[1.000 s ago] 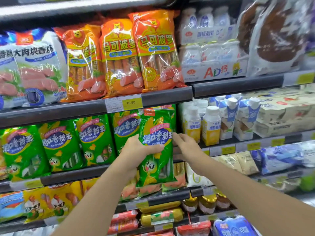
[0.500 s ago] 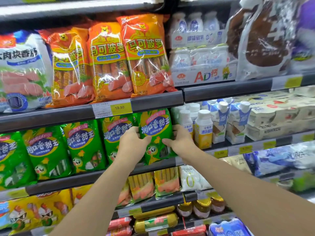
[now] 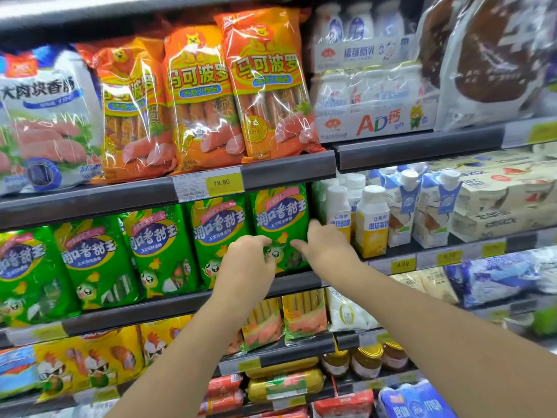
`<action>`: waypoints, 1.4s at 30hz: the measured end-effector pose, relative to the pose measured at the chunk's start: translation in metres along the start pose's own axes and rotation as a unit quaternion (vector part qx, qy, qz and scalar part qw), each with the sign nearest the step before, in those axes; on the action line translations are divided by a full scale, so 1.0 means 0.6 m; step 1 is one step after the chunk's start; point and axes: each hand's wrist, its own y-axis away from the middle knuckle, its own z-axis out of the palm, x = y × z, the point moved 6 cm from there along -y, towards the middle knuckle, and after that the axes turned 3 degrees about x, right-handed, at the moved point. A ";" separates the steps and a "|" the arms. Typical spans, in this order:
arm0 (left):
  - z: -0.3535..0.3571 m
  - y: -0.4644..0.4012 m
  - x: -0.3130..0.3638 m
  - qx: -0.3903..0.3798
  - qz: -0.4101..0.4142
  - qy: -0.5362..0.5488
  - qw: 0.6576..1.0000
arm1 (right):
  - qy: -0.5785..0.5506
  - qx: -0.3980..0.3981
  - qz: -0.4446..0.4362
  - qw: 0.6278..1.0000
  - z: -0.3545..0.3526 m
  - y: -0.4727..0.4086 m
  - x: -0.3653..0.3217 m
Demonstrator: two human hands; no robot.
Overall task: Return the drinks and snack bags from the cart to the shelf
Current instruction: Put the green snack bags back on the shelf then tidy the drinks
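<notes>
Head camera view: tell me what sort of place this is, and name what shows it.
Most likely a supermarket aisle. Tiered shelves carry rows of identical packaged goods, such as the green snack bags and the orange sausage packs. A yellow price tag reading 19.90 is clipped to the shelf edge, and small drink bottles stand alongside.

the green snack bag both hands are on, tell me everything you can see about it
The green snack bag is a glossy plastic pack with a blue oval label in white characters, yellow corn art at the top and a cartoon chick low down. It stands upright at the right end of a row of matching green bags on the second shelf, beside white and yellow bottles. The left hand covers its lower left and the right hand its lower right edge; whether the fingers grip or only press cannot be told.
</notes>
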 end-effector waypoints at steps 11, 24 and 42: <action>0.015 0.008 0.009 -0.068 -0.034 0.028 0.997 | 0.030 0.024 -0.008 0.999 -0.006 0.015 -0.003; 0.008 0.027 0.005 -0.023 0.017 0.135 0.990 | -0.068 0.134 -0.004 0.989 -0.061 0.092 0.115; 0.144 0.019 0.128 -0.041 -0.062 0.115 0.991 | 0.037 0.064 0.016 0.997 -0.098 0.018 0.272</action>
